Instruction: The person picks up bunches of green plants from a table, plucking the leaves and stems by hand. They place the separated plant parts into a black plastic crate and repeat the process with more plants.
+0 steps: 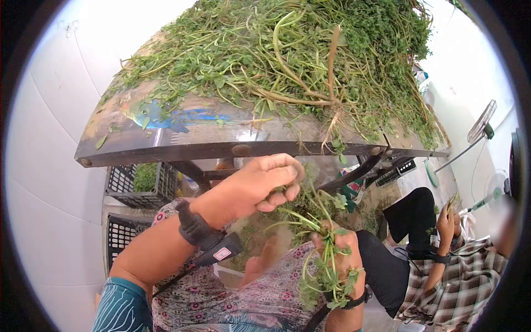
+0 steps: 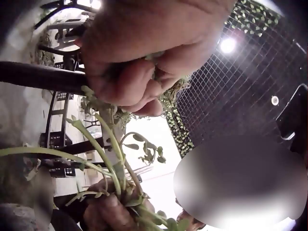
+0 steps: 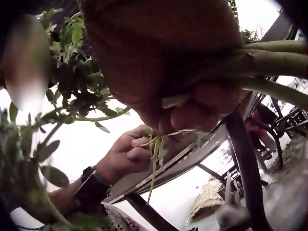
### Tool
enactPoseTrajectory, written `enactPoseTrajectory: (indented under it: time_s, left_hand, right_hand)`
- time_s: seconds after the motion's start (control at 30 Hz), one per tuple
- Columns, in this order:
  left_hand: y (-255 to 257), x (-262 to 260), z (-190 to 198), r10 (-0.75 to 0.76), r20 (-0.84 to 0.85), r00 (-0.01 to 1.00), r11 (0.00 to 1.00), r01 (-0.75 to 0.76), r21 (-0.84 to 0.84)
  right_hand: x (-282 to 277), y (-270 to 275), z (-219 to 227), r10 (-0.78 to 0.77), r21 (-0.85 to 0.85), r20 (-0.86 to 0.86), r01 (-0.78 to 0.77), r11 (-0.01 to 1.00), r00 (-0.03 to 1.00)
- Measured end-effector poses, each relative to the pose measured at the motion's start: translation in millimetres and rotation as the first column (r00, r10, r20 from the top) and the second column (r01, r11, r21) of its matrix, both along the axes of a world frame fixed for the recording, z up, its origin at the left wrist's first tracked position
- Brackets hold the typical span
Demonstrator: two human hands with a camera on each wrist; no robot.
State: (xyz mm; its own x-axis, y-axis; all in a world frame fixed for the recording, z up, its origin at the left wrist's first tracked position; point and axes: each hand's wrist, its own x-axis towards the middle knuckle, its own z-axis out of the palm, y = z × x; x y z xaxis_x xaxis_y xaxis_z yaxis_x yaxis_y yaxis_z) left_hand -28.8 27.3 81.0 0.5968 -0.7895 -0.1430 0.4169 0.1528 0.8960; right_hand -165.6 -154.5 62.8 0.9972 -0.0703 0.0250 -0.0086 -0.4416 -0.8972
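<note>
My right hand (image 1: 345,249) grips a bunch of leafy green stems (image 1: 326,260) low in front of my lap. The thick stem ends (image 2: 98,149) stick out above its fingers in the left wrist view. Just above and to the left, my left hand (image 1: 257,182) is curled with its fingertips together. In the right wrist view it pinches a thin green sprig (image 3: 154,163) that hangs down from the fingers. Most of what lies inside the left palm is hidden.
A large heap of leafy greens (image 1: 238,72) covers the wooden table (image 1: 182,124), with a rooted plant (image 1: 332,99) near its front edge. Black crates (image 1: 141,191) stand below at the left. Another person (image 1: 442,276) sits at the right, holding stems.
</note>
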Motion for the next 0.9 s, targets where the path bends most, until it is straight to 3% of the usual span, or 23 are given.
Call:
enactPoseTrajectory:
  time_s: [0.07, 0.17, 0.2, 0.3, 0.4, 0.43, 0.5, 0.53, 0.63, 0.67, 0.8, 0.9]
  left_hand:
    - [0, -5, 7, -0.040, 0.061, 0.997, 0.996, 0.035, 0.083]
    - [-4, -8, 8, -0.149, 0.125, 0.981, 0.971, 0.122, 0.203]
    - [-4, -8, 1, -0.209, 0.114, 0.971, 0.967, 0.188, 0.170]
    - [-9, -8, -8, -0.225, 0.224, 0.948, 0.948, 0.161, 0.273]
    - [-8, -7, -4, -0.229, 0.223, 0.948, 0.932, 0.147, 0.332]
    - [-8, -8, -3, -0.211, 0.238, 0.948, 0.941, 0.130, 0.313]
    - [-7, -11, -2, -0.172, 0.267, 0.948, 0.957, 0.097, 0.274]
    - [-6, -11, 0, -0.169, 0.292, 0.941, 0.952, 0.079, 0.297]
    - [-4, -8, 0, -0.167, 0.408, 0.898, 0.944, 0.027, 0.328]
    - [-5, -6, -6, -0.169, 0.471, 0.866, 0.950, 0.015, 0.313]
    - [-5, -2, -11, -0.258, 0.550, 0.794, 0.913, 0.013, 0.409]
    - [-4, -3, -9, -0.228, 0.604, 0.764, 0.939, 0.009, 0.343]
  right_hand:
    - [2, -2, 1, 0.109, -0.209, 0.063, -0.094, 0.973, 0.992]
    - [4, 4, -3, 0.118, -0.313, 0.159, -0.063, 0.948, 0.980]
    - [4, 3, 0, 0.137, -0.321, 0.129, -0.090, 0.943, 0.982]
    - [4, 3, -1, 0.114, -0.199, 0.087, -0.095, 0.975, 0.990]
    - [3, 1, 3, 0.095, -0.265, 0.150, -0.053, 0.963, 0.984]
    - [1, 1, 4, -0.001, -0.067, 0.063, 0.005, 0.998, 0.998]
    - [-3, 2, 5, -0.132, 0.307, -0.160, 0.177, 0.935, 0.978]
    - [-1, 1, 6, -0.109, -0.045, 0.000, 0.109, 0.993, 0.994]
    - [-3, 5, 9, -0.219, 0.020, 0.056, 0.218, 0.976, 0.974]
    - [-2, 0, 16, -0.222, -0.064, -0.033, 0.219, 0.974, 0.975]
    - [0, -8, 12, -0.230, -0.215, 0.144, 0.257, 0.942, 0.963]
    - [1, -10, 9, -0.251, -0.230, 0.157, 0.282, 0.931, 0.955]
